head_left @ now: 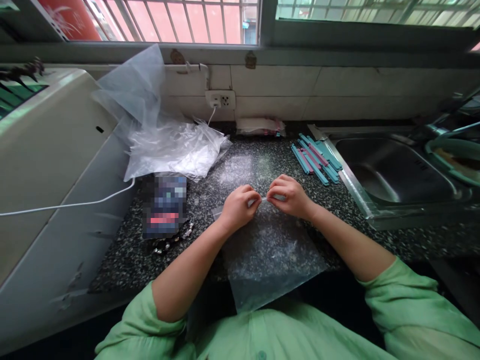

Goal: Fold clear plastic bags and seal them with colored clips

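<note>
A clear plastic bag (270,260) lies flat on the dark speckled counter (123,255) in front of me, its open top edge pointing away. My left hand (238,206) and my right hand (288,196) are both closed in a pinch on that top edge, close together, fingertips almost touching. A pile of blue and pink sticks (315,158) lies further back to the right, beyond my right hand and apart from it.
A heap of crumpled clear plastic bags (168,145) sits at the back left. A dark blurred packet (165,205) lies left of my left hand. A steel sink (393,170) is to the right, a white appliance (48,165) with a cable to the left.
</note>
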Tool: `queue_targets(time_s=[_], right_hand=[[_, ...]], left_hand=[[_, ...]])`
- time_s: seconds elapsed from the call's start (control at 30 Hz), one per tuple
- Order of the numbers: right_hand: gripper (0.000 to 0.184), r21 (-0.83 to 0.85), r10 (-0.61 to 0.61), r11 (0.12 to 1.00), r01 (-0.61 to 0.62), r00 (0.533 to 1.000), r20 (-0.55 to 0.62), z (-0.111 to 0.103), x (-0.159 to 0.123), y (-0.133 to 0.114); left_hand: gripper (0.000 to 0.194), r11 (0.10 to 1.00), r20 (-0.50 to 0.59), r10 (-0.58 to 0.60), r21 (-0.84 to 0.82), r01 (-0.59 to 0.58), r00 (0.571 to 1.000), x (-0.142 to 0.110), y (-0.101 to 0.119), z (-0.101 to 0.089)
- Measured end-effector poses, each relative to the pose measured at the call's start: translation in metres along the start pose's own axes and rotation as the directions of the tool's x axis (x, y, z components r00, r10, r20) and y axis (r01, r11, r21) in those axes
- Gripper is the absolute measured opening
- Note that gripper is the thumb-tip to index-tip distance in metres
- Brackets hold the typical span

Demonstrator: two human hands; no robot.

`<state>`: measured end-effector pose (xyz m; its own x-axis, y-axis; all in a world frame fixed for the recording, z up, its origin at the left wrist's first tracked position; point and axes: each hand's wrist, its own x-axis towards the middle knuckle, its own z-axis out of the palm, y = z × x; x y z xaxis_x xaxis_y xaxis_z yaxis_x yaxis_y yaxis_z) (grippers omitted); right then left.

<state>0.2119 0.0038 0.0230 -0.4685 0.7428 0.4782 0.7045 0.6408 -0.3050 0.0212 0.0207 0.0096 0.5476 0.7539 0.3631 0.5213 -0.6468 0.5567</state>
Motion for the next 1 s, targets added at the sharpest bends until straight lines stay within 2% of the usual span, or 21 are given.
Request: queue_targets(time_s=[0.13,0.57,0.67,0.77,0.83,0.9,1.0], right_hand=[[0.011,0.018,0.012,1.0,-0.012,1.0,-0.015,0.001,-0.002,0.008],[0.016,-0.118,0.012,0.993,-0.013,1.0,-0.009,-0.004,-0.001,0.007],[0.015,-0.074,0.034,0.997,-0.036,0.999,-0.029,-0.006,0.0,0.009],[0.01,0.019,0.073,0.997,-0.071,0.991,-0.112,-0.01,0.0,0.016],[0.022,0.083,0.157,0.986,-0.143,0.968,-0.197,-0.015,-0.001,0.024],[0.032,0.153,0.29,0.954,-0.257,0.922,-0.258,-0.022,-0.005,0.036],[0.037,0.27,0.505,0.855,-0.442,0.826,-0.249,-0.032,-0.013,0.057]], left_hand=[[0.008,0.998,0.01,-0.055,-0.003,0.055,0.998,0.0,-0.004,-0.004],[0.009,0.992,0.02,-0.046,0.119,0.043,0.999,0.002,-0.006,-0.004],[0.007,0.992,0.022,-0.069,0.108,0.066,0.997,0.002,-0.009,-0.007],[0.008,0.995,-0.019,-0.087,0.05,0.088,0.996,0.003,-0.011,-0.012],[0.008,0.99,-0.093,-0.139,-0.038,0.136,0.986,0.004,-0.014,-0.015],[0.007,0.952,-0.153,-0.261,-0.202,0.228,0.953,0.006,-0.019,-0.019],[0.006,0.797,-0.137,-0.474,-0.487,0.357,0.87,0.01,-0.028,-0.021]])
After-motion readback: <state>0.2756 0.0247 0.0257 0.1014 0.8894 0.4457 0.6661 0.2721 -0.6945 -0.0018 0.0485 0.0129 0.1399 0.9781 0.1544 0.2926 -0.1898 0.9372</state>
